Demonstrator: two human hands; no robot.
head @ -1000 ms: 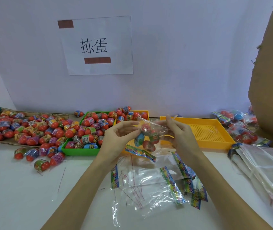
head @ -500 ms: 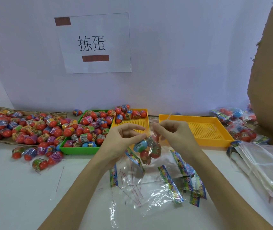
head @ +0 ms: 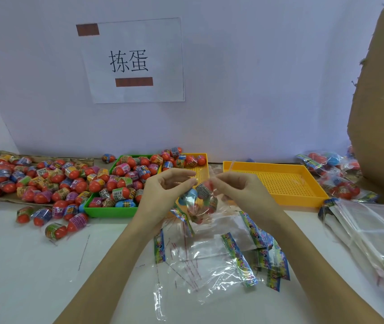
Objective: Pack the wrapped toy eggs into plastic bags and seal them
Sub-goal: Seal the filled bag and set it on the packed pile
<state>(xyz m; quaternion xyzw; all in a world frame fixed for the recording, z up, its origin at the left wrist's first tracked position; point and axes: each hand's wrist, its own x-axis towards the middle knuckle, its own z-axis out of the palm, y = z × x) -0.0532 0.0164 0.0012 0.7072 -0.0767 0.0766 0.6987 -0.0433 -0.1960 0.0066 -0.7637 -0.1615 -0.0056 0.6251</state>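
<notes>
A clear plastic bag (head: 198,202) with several wrapped toy eggs inside hangs above the table at the centre. My left hand (head: 163,195) pinches its top edge from the left. My right hand (head: 240,190) pinches the top from the right, where a thin strip sticks up. Loose wrapped eggs (head: 34,181), mostly red, lie heaped at the left. More eggs fill a green tray (head: 109,212). Empty bags with colourful headers (head: 233,251) lie flat beneath my hands.
A yellow perforated tray (head: 277,181) stands at the right, another yellow tray (head: 200,167) behind my hands. Filled bags (head: 328,169) pile at the far right beside a cardboard box (head: 382,113). A stack of clear bags (head: 368,228) lies at the right edge.
The bag with eggs has dropped lower and hangs from its top. Both hands have come closer together at the bag's mouth.
</notes>
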